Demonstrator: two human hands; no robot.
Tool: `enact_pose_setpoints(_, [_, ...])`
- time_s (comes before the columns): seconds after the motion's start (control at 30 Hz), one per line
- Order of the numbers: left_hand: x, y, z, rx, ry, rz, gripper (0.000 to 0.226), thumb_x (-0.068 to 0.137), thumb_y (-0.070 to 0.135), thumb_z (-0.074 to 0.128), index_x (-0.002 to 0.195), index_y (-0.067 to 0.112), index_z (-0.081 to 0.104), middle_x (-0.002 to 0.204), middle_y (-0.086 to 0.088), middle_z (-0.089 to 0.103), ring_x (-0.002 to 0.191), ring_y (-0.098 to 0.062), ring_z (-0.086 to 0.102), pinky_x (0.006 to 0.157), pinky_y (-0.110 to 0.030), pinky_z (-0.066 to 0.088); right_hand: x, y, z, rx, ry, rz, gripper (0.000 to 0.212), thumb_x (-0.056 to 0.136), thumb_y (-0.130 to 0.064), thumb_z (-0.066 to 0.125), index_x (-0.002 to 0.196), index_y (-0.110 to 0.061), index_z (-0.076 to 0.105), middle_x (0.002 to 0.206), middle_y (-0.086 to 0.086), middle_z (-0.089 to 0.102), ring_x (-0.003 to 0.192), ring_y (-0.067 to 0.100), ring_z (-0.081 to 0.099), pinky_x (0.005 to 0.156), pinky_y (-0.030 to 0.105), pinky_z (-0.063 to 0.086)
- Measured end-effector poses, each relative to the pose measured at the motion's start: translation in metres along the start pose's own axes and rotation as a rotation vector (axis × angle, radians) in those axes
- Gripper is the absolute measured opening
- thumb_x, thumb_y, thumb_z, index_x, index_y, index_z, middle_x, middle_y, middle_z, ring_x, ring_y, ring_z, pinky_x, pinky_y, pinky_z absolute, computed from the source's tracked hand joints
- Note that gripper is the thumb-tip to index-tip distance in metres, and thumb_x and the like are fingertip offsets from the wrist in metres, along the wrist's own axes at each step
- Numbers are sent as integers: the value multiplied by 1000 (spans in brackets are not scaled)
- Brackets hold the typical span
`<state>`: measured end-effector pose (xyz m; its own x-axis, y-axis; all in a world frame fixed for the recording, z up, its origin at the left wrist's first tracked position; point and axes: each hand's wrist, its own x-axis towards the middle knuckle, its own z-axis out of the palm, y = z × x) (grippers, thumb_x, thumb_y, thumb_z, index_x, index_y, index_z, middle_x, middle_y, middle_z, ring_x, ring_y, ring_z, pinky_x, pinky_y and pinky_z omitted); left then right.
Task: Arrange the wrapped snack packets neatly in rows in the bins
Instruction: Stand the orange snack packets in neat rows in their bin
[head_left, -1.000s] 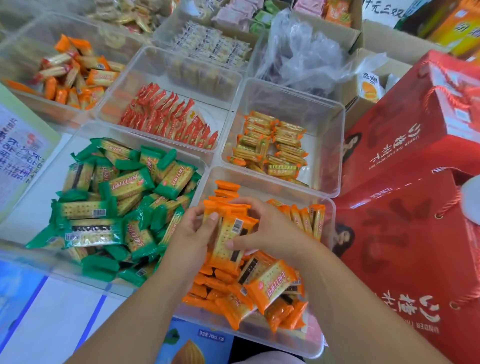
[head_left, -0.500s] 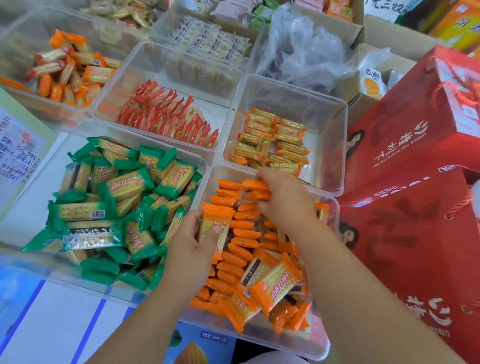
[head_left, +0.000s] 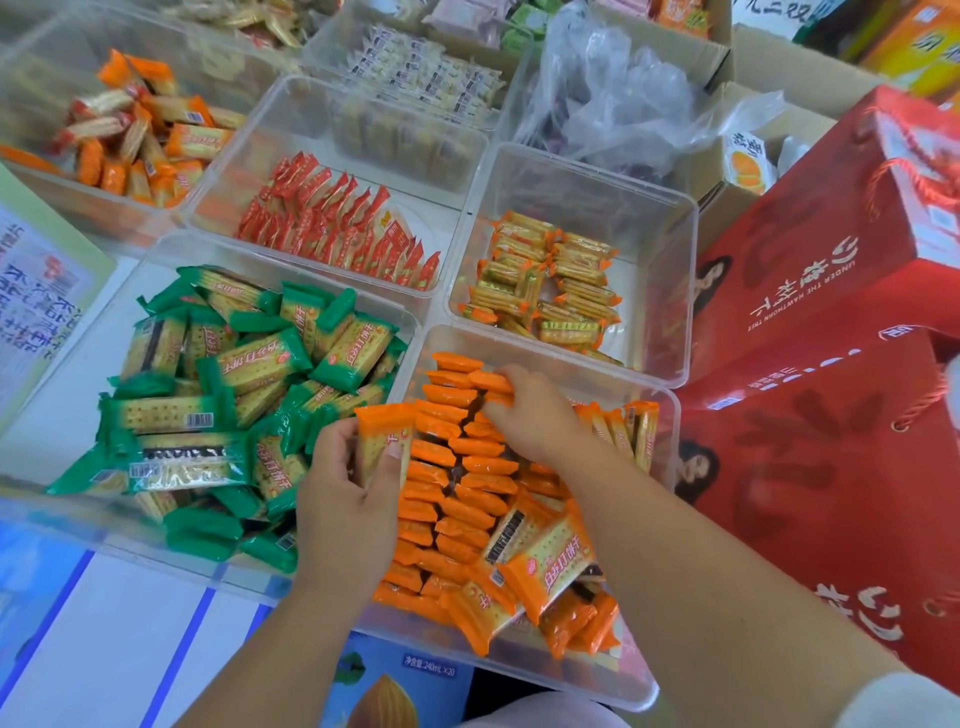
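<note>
Red cardboard gift boxes (head_left: 831, 291) fill the right side, the biggest things in front of me. At near left, the green bin (head_left: 171, 249) of clear plastic holds a loose heap of green packets (head_left: 234, 405). My bin (head_left: 670, 415), also clear, sits at near right between that one and the red boxes, and it holds the orange snacks. 2 rows (head_left: 457, 499) stand on edge down its left half, running far to near. A short row (head_left: 623, 431) stands against its right wall, and a loose pile (head_left: 545, 577) lies flat at the near end.

Beyond it, the far right bin (head_left: 670, 249) has small yellow packets (head_left: 550, 286), some lined up, some askew. Left of those, red packets (head_left: 337, 228) lean in a slanting row. A crumpled clear bag (head_left: 613, 98) lies further back.

My right hand (head_left: 540, 421) is over the far end of the 2 rows, fingers curled down and gripping the end packets (head_left: 488, 383) there. My left hand (head_left: 348, 504) is over the edge where the 2 near bins meet, thumb and fingers pinching 1 orange packet (head_left: 387, 436), held upright just beside the left row.
</note>
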<state>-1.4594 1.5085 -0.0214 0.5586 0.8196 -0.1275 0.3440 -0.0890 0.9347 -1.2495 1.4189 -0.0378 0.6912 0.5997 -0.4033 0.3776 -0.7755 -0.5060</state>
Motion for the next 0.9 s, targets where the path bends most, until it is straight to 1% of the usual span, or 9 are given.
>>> enact_pose_setpoints(0.1, [-3,-5,0,32,-16,28,29,97,33,61,103,58,47,88,25,61,72,-2,59,59,-24,40,-7,5,8,304,48,118,44,101,-26,46,144,-17,50,141,9,55,124,27,53,97,35,45])
enact_pose_setpoints(0.27, [1,-11,-3,46,-49,38,28,97,34,60,107,56,47,90,25,61,74,-1,60,61,-19,40,-14,9,23,397,186,241,41,103,-30,51,140,-14,47,128,6,61,112,25,58,85,31,41])
enact_pose_setpoints(0.37, [1,-16,-4,36,-58,34,24,97,31,61,112,46,49,96,27,62,81,-1,62,65,-21,44,-6,0,28,476,91,344,40,105,-36,44,139,-13,44,121,7,61,94,22,57,83,36,47])
enact_pose_setpoints(0.47, [0,-17,-3,45,-59,36,24,97,30,61,114,41,50,98,28,61,85,0,62,67,-25,46,2,-5,29,610,50,440,38,105,-38,43,134,-15,50,120,9,61,101,26,58,83,37,48])
enact_pose_setpoints(0.6, [0,-17,-4,37,-67,37,27,97,28,62,107,49,49,97,27,62,82,-2,63,65,-23,46,11,-1,28,610,21,494,26,101,-39,53,100,-15,61,107,12,64,92,27,60,80,37,50])
enact_pose_setpoints(0.67, [1,-15,-4,37,-72,42,31,97,27,62,105,54,49,98,27,62,84,-1,64,66,-21,46,15,-1,27,588,11,524,34,98,-44,58,108,-12,62,97,6,60,86,25,55,81,37,46])
enact_pose_setpoints(0.77, [1,-15,-4,47,-72,43,32,97,27,62,105,55,48,97,28,62,83,-2,63,65,-19,45,17,-6,29,593,49,540,33,96,-46,61,99,-13,58,88,2,58,75,19,53,77,37,45])
enact_pose_setpoints(0.83, [1,-17,-4,44,-77,37,27,97,28,62,107,51,49,96,27,63,81,-4,64,64,-21,46,14,-8,32,571,56,509,39,97,-47,58,102,-9,63,90,4,64,80,21,58,80,40,52])
enact_pose_setpoints(0.9, [1,-19,-5,42,-75,34,23,96,29,62,109,45,50,95,24,63,78,-7,63,63,-25,48,8,-10,32,613,117,473,45,92,-60,55,101,-18,67,92,1,66,83,20,61,79,41,53])
